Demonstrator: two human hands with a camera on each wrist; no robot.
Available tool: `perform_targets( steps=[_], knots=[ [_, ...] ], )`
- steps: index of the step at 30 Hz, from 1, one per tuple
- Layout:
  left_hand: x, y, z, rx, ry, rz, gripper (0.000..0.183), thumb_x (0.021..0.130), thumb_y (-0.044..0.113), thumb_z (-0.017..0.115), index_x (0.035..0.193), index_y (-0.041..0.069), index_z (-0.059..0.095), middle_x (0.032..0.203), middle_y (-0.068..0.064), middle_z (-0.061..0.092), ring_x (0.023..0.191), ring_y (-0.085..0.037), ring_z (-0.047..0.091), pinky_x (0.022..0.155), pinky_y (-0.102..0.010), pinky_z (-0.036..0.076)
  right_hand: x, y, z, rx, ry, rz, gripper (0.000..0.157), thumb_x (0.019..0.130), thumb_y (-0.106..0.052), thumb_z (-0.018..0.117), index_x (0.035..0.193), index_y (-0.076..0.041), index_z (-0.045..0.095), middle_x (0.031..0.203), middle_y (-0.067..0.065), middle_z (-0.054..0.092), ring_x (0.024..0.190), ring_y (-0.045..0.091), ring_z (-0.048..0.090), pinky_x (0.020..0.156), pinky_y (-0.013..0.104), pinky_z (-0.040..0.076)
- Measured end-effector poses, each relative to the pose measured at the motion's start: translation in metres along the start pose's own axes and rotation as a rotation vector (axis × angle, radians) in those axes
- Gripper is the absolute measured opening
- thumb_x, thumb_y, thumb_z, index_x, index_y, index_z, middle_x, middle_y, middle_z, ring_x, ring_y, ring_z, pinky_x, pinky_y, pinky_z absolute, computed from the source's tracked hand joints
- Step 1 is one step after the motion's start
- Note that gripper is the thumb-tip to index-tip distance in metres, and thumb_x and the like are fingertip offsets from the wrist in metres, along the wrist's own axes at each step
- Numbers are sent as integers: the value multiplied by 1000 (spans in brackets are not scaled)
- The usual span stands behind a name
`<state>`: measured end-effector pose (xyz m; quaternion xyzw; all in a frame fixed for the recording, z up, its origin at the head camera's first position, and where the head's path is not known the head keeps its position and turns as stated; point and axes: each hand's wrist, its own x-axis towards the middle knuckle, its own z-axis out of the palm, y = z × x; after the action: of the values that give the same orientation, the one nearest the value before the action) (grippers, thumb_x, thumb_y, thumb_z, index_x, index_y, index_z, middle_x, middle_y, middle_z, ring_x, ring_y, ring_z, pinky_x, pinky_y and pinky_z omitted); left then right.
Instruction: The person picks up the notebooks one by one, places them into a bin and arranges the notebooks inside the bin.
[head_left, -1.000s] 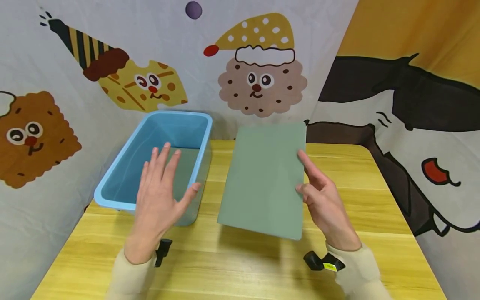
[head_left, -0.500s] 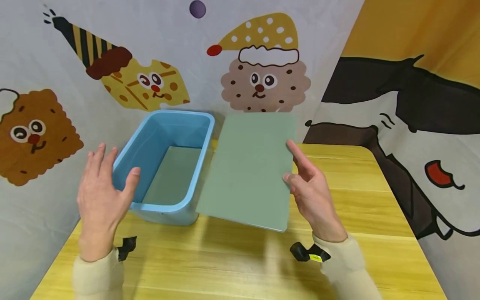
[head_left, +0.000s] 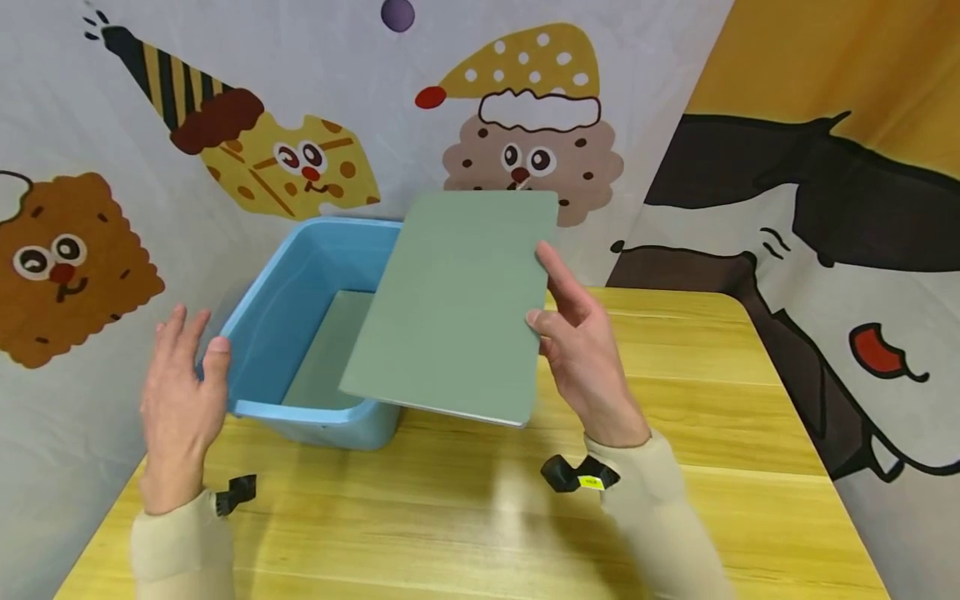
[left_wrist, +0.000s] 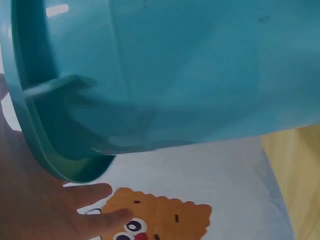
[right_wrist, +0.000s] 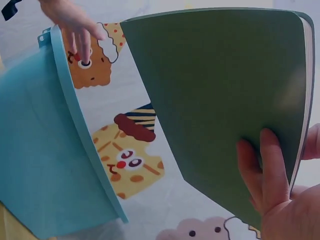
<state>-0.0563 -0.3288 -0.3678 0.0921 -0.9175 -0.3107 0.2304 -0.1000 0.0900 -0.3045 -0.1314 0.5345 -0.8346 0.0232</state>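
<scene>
A green notebook (head_left: 457,300) is held up, tilted, in my right hand (head_left: 588,358), which pinches its right edge with the thumb in front. The right wrist view shows the notebook's pale page edges (right_wrist: 309,85) and several fingers (right_wrist: 272,160) spread on its back. Its left part hangs over the right side of a blue plastic bin (head_left: 300,413). Inside, a flat green item (head_left: 326,354) lies on the bottom, partly hidden by the notebook. My left hand (head_left: 180,400) is at the bin's left front rim, fingers extended; whether it touches the rim I cannot tell.
The bin stands on the left of a yellow wood-grain table (head_left: 720,400), close to a white cloth backdrop (head_left: 315,50) with cartoon prints. A purple ball-like spot (head_left: 397,14) shows on the cloth. Small black devices (head_left: 577,473) are strapped at both wrists.
My right hand has carried the notebook left and up, from beside the bin to partly over it. My left hand has moved left from over the bin to its left rim.
</scene>
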Motion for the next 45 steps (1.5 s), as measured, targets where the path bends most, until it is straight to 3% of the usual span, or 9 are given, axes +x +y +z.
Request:
perform_targets(
  steps=[7,10,18,22,28,33,39,45],
  knots=[
    [2,-13,5,-43,-127,38,75,111,56,23,162,2,30,171,-21,15,158,-43,4,122,-66,3,14,10,18,28,-20,55,72,95,6,56,160,-23,42,161,-6,40,71,10,48,62,20,45],
    [3,-15,6,-57,-148,36,76,111,57,20,163,2,28,170,-22,16,157,-45,4,122,-67,3,19,17,27,34,-41,61,73,96,6,56,160,-24,41,160,-4,42,72,9,47,61,20,45],
    [3,-15,6,-60,-169,-6,80,110,60,18,163,1,25,169,-23,18,156,-46,8,123,-64,4,31,38,53,56,-60,93,74,95,7,57,160,-23,41,157,-1,44,74,10,55,68,22,55],
    [1,-13,6,-52,-178,-23,80,110,60,17,164,1,23,170,-22,16,156,-45,7,123,-63,3,37,48,66,47,-64,105,74,95,7,57,161,-21,40,158,-3,44,87,13,63,75,26,59],
    [0,-11,7,-55,-167,-41,80,109,62,17,164,3,23,169,-21,19,156,-44,10,124,-61,6,44,63,79,2,-55,126,75,94,7,58,162,-19,38,162,-4,39,101,19,65,80,31,60],
    [2,-9,7,-59,-160,-50,81,109,63,15,164,4,25,168,-20,21,156,-43,12,124,-60,6,51,74,89,-7,-47,155,75,94,7,59,161,-19,39,164,-5,36,101,19,66,81,34,61],
    [2,-8,7,-74,-152,-52,82,109,63,14,163,3,25,169,-19,20,156,-44,13,124,-61,6,57,86,103,-42,-52,193,73,96,3,62,160,-22,41,163,-12,37,90,18,69,80,34,61],
    [-1,-8,7,-70,-168,-54,82,108,63,13,163,2,24,170,-17,16,156,-45,10,123,-63,5,59,95,112,-88,-84,205,73,97,3,61,161,-22,38,164,-6,37,100,25,73,84,38,61]
  ],
)
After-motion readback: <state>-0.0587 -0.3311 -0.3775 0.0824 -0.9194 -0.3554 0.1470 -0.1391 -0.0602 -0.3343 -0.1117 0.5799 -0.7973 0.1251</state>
